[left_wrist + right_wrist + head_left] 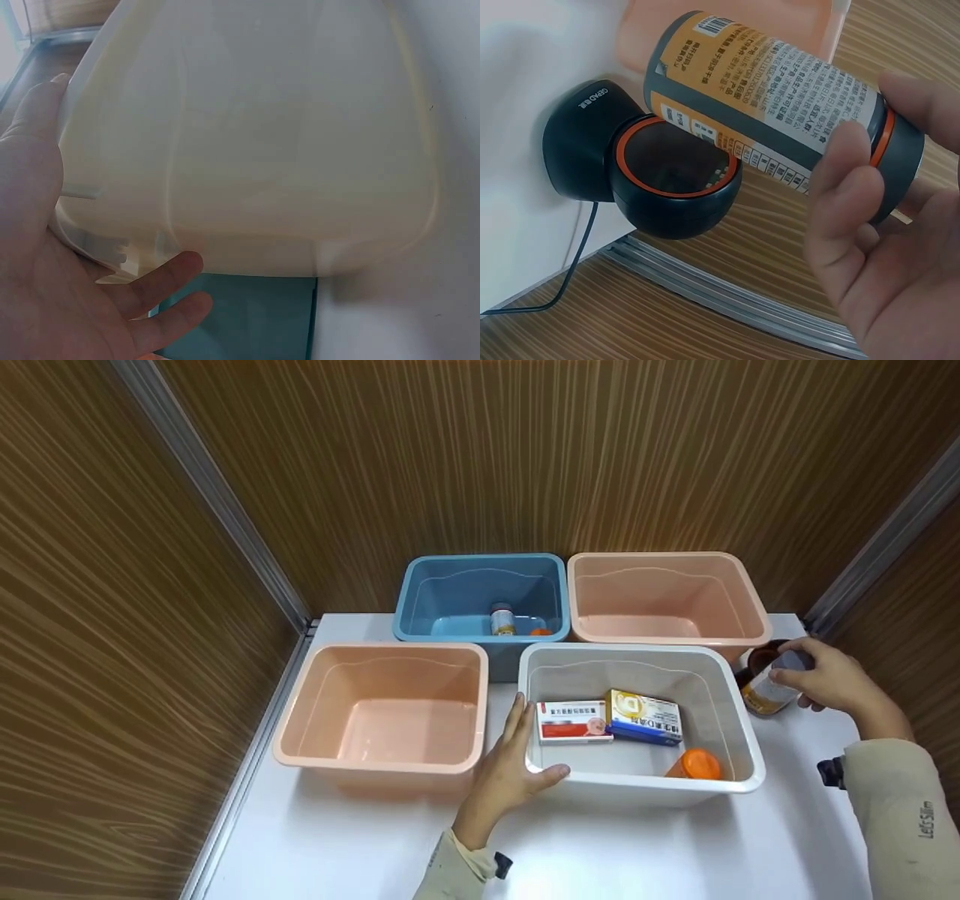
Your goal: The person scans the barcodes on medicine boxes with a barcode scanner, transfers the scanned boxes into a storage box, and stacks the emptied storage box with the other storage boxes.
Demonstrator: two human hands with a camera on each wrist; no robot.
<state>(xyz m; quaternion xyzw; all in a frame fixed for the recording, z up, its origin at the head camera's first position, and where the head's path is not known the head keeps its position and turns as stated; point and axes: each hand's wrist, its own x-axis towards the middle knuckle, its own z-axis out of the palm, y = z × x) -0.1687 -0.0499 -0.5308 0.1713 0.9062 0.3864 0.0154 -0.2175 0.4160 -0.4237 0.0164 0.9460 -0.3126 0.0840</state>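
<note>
My right hand (832, 675) grips a bottle (757, 97) by its dark, orange-ringed cap end. The bottle has a white, orange and grey label with printed text and barcodes. It is tilted over the round face of a black desktop barcode scanner (676, 161) at the right. My left hand (504, 776) spreads its fingers along the front left corner of a white bin (637, 791), touching the rim. Inside the bin lie a red-and-white box (574, 722), a yellow, white and blue box (645, 716) and an orange-capped bottle (699, 765).
Left of the white bin stands a peach bin (382, 769). Behind are a blue bin (480, 562), holding a small bottle (502, 620) and something orange, and another peach bin (660, 559). Wood-grain walls enclose the white table (360, 840). A black cable (581, 255) runs from the scanner.
</note>
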